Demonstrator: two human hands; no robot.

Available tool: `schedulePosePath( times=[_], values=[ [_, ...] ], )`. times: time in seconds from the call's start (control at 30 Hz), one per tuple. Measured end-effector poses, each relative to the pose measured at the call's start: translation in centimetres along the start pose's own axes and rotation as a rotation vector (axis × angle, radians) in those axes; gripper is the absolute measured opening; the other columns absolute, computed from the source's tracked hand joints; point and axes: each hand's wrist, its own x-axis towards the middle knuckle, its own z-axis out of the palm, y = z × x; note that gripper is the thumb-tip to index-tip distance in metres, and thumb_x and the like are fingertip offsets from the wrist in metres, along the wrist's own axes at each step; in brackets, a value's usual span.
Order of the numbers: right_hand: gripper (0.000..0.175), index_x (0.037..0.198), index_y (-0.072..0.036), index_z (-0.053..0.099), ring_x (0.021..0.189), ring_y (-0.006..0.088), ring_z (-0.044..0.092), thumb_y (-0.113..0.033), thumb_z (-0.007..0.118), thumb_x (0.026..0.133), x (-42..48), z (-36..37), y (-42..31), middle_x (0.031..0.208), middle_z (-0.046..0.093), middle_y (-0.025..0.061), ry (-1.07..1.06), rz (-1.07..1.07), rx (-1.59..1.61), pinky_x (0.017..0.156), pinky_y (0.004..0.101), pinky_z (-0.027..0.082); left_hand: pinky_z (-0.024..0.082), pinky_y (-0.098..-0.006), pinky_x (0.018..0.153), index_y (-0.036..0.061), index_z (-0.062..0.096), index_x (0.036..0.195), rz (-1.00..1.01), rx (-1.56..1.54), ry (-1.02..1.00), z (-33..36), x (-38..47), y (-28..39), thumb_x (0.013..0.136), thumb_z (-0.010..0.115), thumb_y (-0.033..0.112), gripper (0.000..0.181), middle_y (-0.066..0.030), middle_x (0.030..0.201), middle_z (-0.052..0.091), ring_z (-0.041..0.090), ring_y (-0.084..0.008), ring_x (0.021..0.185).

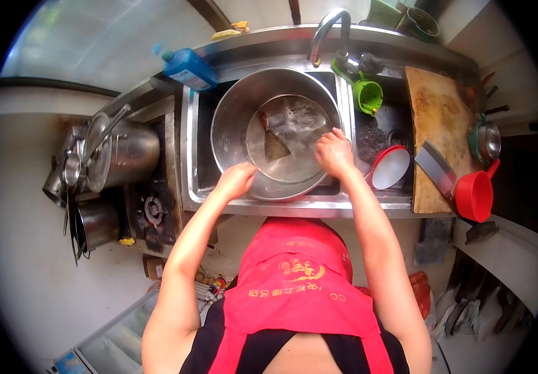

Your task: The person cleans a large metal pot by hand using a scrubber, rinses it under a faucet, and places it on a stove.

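Observation:
A large stainless steel pot sits tilted in the left sink basin, its mouth facing up. Clear water with some froth lies in its bottom. In that water rests a fan-shaped tool with a reddish-brown handle; whether it is a brush or a scraper I cannot tell. My left hand is closed over the pot's front-left rim. On the right side of the rim my right hand has its fingers curled over the edge. Parts of the fingers of both hands are hidden.
A chrome faucet arches behind the pot. Left are a blue bottle, a gas burner and a lidded steel pot. The right basin holds a green strainer and red-rimmed bowls. A cleaver and red dipper overlap a wooden board.

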Motion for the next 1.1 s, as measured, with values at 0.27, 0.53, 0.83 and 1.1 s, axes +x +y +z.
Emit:
schedulePosePath(
  times=[0.27, 0.53, 0.83, 1.1],
  values=[
    [0.018, 0.079, -0.013, 0.072, 0.1, 0.0198, 0.059, -0.03, 0.066, 0.081, 1.3, -1.6, -2.1, 0.088, 0.066, 0.0026, -0.233, 0.133, -0.017, 0.11, 0.0399, 0.032, 0.047, -0.0438, 0.092, 0.0089, 0.061, 0.114, -0.084, 0.297, -0.313, 7.0, 16.3, -6.3, 0.081, 0.058, 0.011, 0.033, -0.0128, 0.124, 0.056, 0.052, -0.0312, 0.12],
    [0.009, 0.081, -0.014, 0.067, 0.112, 0.0184, 0.057, -0.021, 0.066, 0.077, 2.4, -1.8, -3.1, 0.098, 0.066, -0.0013, -0.244, 0.248, -0.023, 0.107, 0.0415, 0.032, 0.032, -0.0486, 0.108, 0.0105, 0.058, 0.125, -0.044, 0.586, -0.277, 12.5, 21.3, -13.1, 0.09, 0.049, 0.015, 0.037, -0.0083, 0.14, 0.049, 0.035, -0.0298, 0.137],
    [0.012, 0.085, -0.013, 0.068, 0.11, 0.0194, 0.058, -0.022, 0.067, 0.078, 3.9, -1.8, -3.7, 0.099, 0.067, 0.0, -0.352, 0.299, -0.093, 0.106, 0.0425, 0.033, 0.053, -0.0398, 0.064, 0.0052, 0.067, 0.105, -0.472, -0.664, -0.492, 14.3, 19.1, -10.4, 0.076, 0.072, 0.031, 0.039, -0.0084, 0.084, 0.069, 0.065, -0.0222, 0.072],
    [0.045, 0.127, -0.003, 0.055, 0.101, 0.0197, 0.062, -0.036, 0.056, 0.096, 5.3, 2.2, -6.0, 0.115, 0.065, 0.0107, -0.347, 0.861, 0.651, 0.099, 0.0371, 0.04, 0.054, -0.0386, 0.055, 0.0057, 0.056, 0.096, -0.555, -2.132, -0.373, 11.4, 16.9, 0.7, 0.095, 0.059, 0.028, 0.022, -0.0072, 0.087, 0.063, 0.063, -0.0175, 0.071]
  ],
)
